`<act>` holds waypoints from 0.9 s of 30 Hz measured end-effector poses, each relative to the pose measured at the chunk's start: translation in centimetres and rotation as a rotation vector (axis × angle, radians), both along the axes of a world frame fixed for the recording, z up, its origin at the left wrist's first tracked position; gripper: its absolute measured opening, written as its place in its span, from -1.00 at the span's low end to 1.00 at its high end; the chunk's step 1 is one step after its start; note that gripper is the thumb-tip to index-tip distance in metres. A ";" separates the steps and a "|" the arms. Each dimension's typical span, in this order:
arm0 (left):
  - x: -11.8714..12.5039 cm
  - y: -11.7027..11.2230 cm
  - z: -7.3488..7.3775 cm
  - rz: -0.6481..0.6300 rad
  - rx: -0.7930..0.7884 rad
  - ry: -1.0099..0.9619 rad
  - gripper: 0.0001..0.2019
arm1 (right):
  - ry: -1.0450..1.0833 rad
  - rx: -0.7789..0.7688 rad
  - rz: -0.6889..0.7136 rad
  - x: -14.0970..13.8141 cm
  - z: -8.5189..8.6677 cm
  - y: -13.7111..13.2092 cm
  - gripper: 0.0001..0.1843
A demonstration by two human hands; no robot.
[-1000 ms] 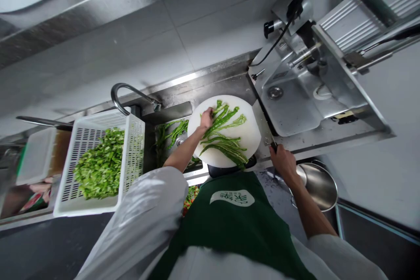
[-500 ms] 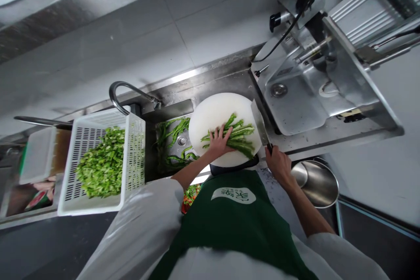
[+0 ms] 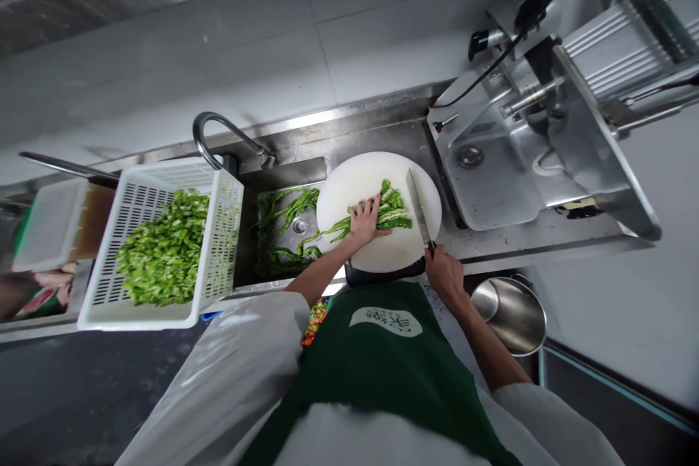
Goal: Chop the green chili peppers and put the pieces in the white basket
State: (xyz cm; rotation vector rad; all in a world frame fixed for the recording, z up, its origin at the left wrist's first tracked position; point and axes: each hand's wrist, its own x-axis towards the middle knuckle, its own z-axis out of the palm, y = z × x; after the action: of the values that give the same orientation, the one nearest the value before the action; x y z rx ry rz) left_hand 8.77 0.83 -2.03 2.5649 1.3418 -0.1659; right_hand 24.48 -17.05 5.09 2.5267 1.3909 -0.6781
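A round white cutting board [image 3: 360, 175] lies over the sink's right edge. On it sits a tight bundle of long green peppers [image 3: 394, 212]. My left hand [image 3: 365, 222] presses down on the bundle, fingers spread over it. My right hand [image 3: 445, 278] grips the handle of a cleaver [image 3: 418, 207], whose blade stands at the bundle's right end.
A white slotted basket [image 3: 218, 233] of chopped green pieces rests at the left. More whole peppers lie in the sink [image 3: 281, 222] under a curved tap [image 3: 215, 127]. A metal slicing machine [image 3: 540, 138] stands at the right, and a steel bowl [image 3: 510, 313] sits below it.
My left hand gathered the scattered peppers into one bundle and now holds it down. The cleaver moved from the board's right rim in against the bundle's end.
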 end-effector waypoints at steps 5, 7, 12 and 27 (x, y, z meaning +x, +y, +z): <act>-0.4 -0.6 0.0 -0.028 0.018 -0.087 0.03 | 0.052 -0.009 0.068 -0.3 0.3 0.4 -0.59; -1.2 -0.2 0.1 -0.064 -0.016 -0.159 -0.09 | 0.031 -0.012 0.027 0.4 0.4 0.5 -0.55; -1.9 1.1 0.0 -0.029 -0.082 -0.308 -0.60 | 0.015 -0.016 0.009 0.8 0.4 0.5 -0.54; 0.3 3.6 -0.8 0.036 -0.032 -0.618 -0.79 | 0.143 0.093 0.108 1.5 -1.1 2.5 -0.69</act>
State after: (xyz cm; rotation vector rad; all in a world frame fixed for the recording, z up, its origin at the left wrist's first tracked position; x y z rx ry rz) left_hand 9.09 4.46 -2.81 2.2732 1.1200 0.5600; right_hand 25.93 -14.56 4.02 2.4928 1.6291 -0.8053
